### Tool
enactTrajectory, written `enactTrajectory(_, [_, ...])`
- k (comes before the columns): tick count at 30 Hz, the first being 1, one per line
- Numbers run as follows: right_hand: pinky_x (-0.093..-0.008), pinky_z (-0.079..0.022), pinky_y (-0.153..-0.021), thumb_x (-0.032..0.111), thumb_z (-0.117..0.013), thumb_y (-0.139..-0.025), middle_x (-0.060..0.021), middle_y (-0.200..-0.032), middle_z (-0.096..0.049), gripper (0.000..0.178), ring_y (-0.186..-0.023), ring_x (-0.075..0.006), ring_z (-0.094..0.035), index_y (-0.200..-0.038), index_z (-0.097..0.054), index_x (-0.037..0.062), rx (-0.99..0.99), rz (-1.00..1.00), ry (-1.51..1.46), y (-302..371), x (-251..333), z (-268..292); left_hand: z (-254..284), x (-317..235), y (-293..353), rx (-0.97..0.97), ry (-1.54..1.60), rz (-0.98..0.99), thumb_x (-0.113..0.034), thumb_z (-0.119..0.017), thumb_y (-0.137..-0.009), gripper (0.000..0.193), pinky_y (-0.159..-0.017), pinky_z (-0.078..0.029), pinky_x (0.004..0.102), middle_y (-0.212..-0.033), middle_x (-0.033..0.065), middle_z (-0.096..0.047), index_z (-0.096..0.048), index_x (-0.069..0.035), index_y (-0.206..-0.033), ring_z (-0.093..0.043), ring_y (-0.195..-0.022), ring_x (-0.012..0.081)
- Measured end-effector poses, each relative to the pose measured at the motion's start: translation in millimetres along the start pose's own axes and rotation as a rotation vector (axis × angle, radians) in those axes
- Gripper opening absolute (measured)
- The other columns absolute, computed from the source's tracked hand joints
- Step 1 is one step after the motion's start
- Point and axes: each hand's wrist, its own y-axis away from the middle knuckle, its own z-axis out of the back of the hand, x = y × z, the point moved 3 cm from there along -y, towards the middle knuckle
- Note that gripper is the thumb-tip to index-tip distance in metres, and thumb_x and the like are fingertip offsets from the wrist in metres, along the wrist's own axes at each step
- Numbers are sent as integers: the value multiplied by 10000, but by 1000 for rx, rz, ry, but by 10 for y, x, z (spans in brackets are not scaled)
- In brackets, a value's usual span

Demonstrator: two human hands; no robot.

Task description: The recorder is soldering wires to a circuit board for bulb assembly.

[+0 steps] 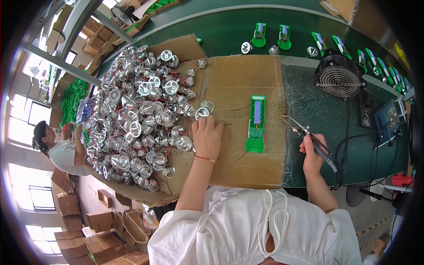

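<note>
- Green housing [258, 145]: flat on cardboard sheet [240, 79], wide end at 6 o'clock, violet battery [257, 110] inside.
- Left hand [207, 137], 9 o'clock of housing: back up, forearm from 7, fingers bent close together at a reflector cup [202, 113]; grip on it cannot be told.
- Right hand [312, 152], 4 o'clock: fingers closed round soldering iron [326, 155], tip toward 10–11.
- Reflector pile [141, 115]: 9 o'clock, beyond left hand.
- Fan [339, 80]: 2 o'clock.

Lamp reflectors [135, 129] look glossy metallic, the housing [255, 146] smooth plastic, the cardboard [238, 70] matt.
</note>
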Motion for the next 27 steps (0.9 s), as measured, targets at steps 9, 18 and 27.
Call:
enactTrajectory(9, [-209,-443,-509,108,-611,-820,-66,-651,-563,152,-540,-83,-521,-825,-507,-3,5,-8,-31,45,2,18,-84,-101,-142,17,346,95,-92,-574,-748,31,-828,-349,381,-816,39,-549,-563,-82,-775,-514,-898,220])
enactTrajectory(18, [-207,-393,-478,97,-697,-729,-57,-662,-583,188,-537,-70,-507,-812,-552,10,389,247,169,203,202,-121,165,-410,31,400,936,716,-157,-641,-782,152,-534,-468,267,-709,92,-643,-627,-6,-764,-608,-591,145])
enactTrajectory(27, [-231,-463,-498,103,-643,-782,-80,-642,-587,189,-549,-94,-560,-798,-490,-5,349,85,184,275,73,-270,-6,-537,53,151,824,469,-109,-648,-757,120,-521,-453,308,-672,103,-580,-591,-24,-693,-575,-560,216])
